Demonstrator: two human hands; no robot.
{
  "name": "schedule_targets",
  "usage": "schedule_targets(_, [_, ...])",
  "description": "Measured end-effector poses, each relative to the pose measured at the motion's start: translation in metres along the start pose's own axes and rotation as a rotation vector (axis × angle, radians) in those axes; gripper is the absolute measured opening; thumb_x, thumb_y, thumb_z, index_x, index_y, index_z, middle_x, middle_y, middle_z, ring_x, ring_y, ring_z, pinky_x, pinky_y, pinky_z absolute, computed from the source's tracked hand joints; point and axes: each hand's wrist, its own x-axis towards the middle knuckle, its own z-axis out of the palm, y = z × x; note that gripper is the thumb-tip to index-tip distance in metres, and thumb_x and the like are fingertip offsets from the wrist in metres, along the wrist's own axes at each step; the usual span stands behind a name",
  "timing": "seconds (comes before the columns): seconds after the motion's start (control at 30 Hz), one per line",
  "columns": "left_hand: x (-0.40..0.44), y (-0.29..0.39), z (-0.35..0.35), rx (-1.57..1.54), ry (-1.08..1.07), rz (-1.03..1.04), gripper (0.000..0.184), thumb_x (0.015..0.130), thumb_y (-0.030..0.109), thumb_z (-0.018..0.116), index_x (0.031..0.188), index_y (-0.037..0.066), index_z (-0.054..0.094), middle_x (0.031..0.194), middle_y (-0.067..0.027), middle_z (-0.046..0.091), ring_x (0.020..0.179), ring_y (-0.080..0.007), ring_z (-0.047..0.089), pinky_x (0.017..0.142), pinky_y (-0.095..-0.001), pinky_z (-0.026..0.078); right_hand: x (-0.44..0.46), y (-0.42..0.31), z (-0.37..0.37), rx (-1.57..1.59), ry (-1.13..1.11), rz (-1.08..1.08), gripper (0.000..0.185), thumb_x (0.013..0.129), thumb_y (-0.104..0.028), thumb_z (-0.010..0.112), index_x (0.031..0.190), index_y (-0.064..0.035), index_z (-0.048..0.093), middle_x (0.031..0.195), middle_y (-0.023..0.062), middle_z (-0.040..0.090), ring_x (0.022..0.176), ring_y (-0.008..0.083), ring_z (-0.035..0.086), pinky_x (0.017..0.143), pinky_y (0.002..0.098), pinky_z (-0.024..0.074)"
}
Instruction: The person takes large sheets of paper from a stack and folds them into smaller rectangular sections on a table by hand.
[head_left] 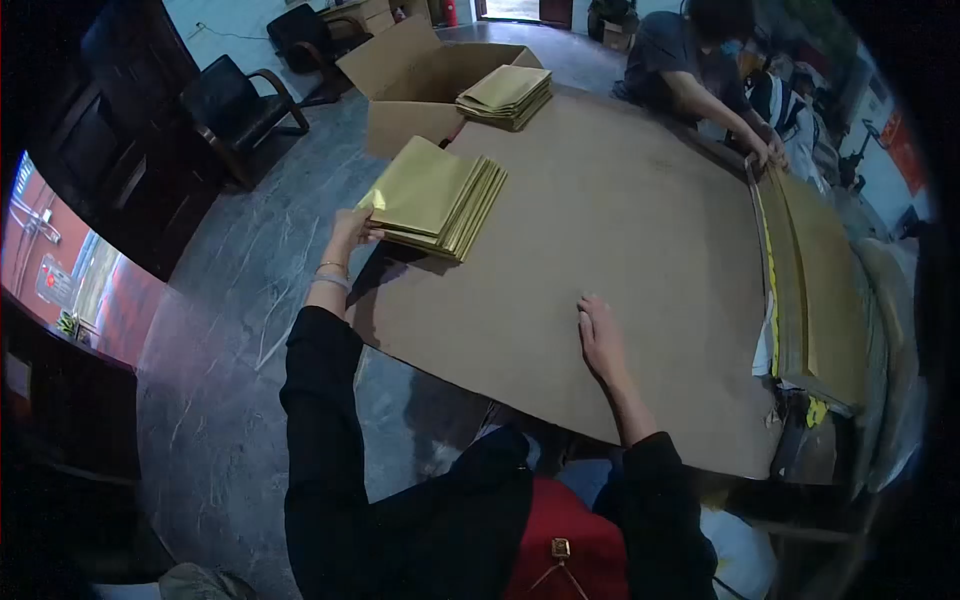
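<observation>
My left hand (352, 232) is closed at the near left corner of a stack of shiny gold envelopes (425, 190), its fingers around the edge. The stack leans in overlapping layers at the left edge of the brown tabletop (620, 210). My right hand (601, 338) rests on the bare board near the front edge, fingers stretched forward and loosely together, with nothing in it. Beyond the first stack lies a second pile of gold envelopes (507, 92), next to an open cardboard box (415, 75).
Across the table a person (690, 70) bends over, both hands at the far end of a long brown bundle (815, 270) along the right edge. Black armchairs (240, 110) stand on the grey floor (235, 290) at left. A dark door (130, 130) is behind them.
</observation>
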Motion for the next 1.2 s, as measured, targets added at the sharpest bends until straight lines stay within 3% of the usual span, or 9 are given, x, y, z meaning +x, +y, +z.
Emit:
schedule_targets(0.23, [0.021,-0.015,-0.008,0.233,-0.146,0.115,0.032,0.089,0.026,0.058,0.084,-0.006,0.060,0.064,-0.0117,0.063,0.048,-0.0174,0.060,0.041,-0.0263,0.043,-0.007,0.010,-0.004,-0.017,-0.006,-0.040,0.033,0.097,-0.020,0.040,0.121,0.0006,0.049,0.135,0.0141,0.044,0.127,0.0318,0.037,0.109,0.0408,0.0268])
schedule_targets(0.43, [0.021,0.001,-0.010,0.568,0.098,0.238,0.036,0.086,0.028,0.064,0.068,-0.002,0.057,0.050,-0.0062,0.053,0.041,-0.0152,0.053,0.034,-0.0275,0.036,-0.001,0.010,0.018,0.029,0.030,0.000,0.035,0.096,-0.023,0.041,0.118,0.0008,0.053,0.133,0.0153,0.046,0.127,0.0287,0.038,0.109,0.0399,0.0265])
schedule_targets(0.47, [0.038,0.004,-0.029,0.898,0.070,0.272,0.052,0.084,0.047,0.062,0.085,-0.005,0.060,0.061,-0.0125,0.059,0.048,-0.0201,0.056,0.042,-0.0323,0.042,0.001,0.017,0.025,0.029,0.030,0.007,0.035,0.096,-0.023,0.041,0.118,0.0012,0.053,0.133,0.0153,0.046,0.127,0.0282,0.038,0.109,0.0400,0.0258])
schedule_targets(0.53, [0.056,-0.021,-0.032,1.504,0.613,0.496,0.058,0.087,0.048,0.056,0.106,-0.007,0.053,0.084,-0.0211,0.063,0.068,-0.0314,0.062,0.052,-0.0389,0.049,-0.005,0.011,0.011,-0.068,0.002,-0.108,0.039,0.097,-0.026,0.038,0.122,0.0018,0.050,0.133,0.0158,0.045,0.129,0.0282,0.036,0.109,0.0399,0.0263])
schedule_targets(0.63, [0.010,-0.016,0.036,1.386,0.839,0.993,0.058,0.090,0.043,0.052,0.121,-0.006,0.044,0.111,-0.0278,0.055,0.084,-0.0392,0.060,0.061,-0.0449,0.051,-0.003,0.021,0.034,-0.013,0.197,-0.159,0.033,0.096,-0.024,0.041,0.114,-0.0003,0.055,0.128,0.0133,0.051,0.123,0.0291,0.043,0.108,0.0411,0.0290])
schedule_targets(0.77, [-0.138,-0.023,0.201,1.130,0.029,1.140,0.046,0.089,0.017,0.052,0.127,-0.004,0.039,0.122,-0.0275,0.047,0.114,-0.0426,0.045,0.095,-0.0459,0.039,-0.007,0.014,0.020,0.200,0.176,-0.125,0.027,0.095,-0.021,0.045,0.113,-0.0048,0.057,0.126,0.0109,0.053,0.118,0.0271,0.048,0.106,0.0415,0.0324])
schedule_targets(0.87, [-0.178,-0.053,0.281,0.982,-0.505,0.891,0.055,0.094,0.026,0.046,0.138,-0.001,0.028,0.143,-0.0217,0.029,0.134,-0.0384,0.023,0.109,-0.0434,0.023,-0.022,0.010,-0.014,0.351,0.333,-0.036,0.023,0.094,-0.018,0.048,0.111,-0.0059,0.058,0.116,0.0107,0.059,0.104,0.0256,0.057,0.095,0.0375,0.0431])
schedule_targets(0.97, [-0.174,-0.086,0.331,1.041,-0.630,0.944,0.059,0.095,0.033,0.041,0.141,0.000,0.023,0.145,-0.0205,0.027,0.136,-0.0358,0.019,0.111,-0.0455,0.019,-0.060,0.032,-0.064,0.642,0.555,0.236,0.021,0.093,-0.016,0.049,0.105,-0.0042,0.060,0.090,0.0123,0.064,0.089,0.0291,0.058,0.081,0.0360,0.0461])
schedule_targets(1.2, [-0.171,-0.120,0.367,1.147,-0.588,0.969,0.059,0.094,0.043,0.039,0.137,0.002,0.034,0.145,-0.0167,0.030,0.135,-0.0318,0.024,0.111,-0.0454,0.018,-0.187,0.171,-0.199,-0.336,1.021,0.444,0.009,0.086,-0.012,0.056,0.092,-0.0051,0.058,0.099,0.0106,0.060,0.095,0.0278,0.057,0.083,0.0393,0.0414])
